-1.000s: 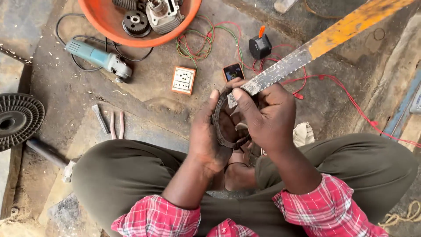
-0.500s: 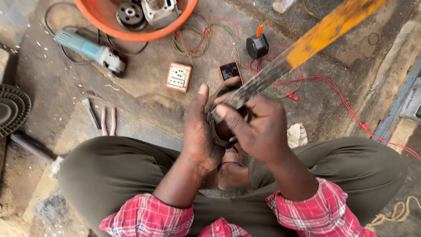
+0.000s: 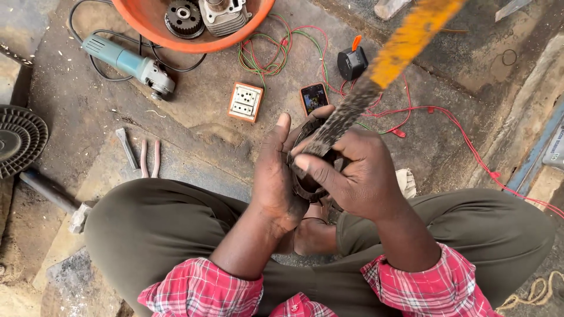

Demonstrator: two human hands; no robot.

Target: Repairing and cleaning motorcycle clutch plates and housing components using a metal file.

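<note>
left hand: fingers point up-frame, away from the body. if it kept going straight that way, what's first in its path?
Probably the small phone lying on the ground just past the left hand fingertips. Depth is unclear: the hand seems raised above the floor, so it might pass over it.

Rough, dusty concrete floor (image 3: 223,117), pretty cluttered. Laid out on it: a teal angle grinder (image 3: 132,64), an orange plastic basin (image 3: 176,26), pink-handled pliers (image 3: 150,158), a white socket box (image 3: 245,101), a small lit phone (image 3: 314,97), tangled red and green wires (image 3: 276,50).
</note>
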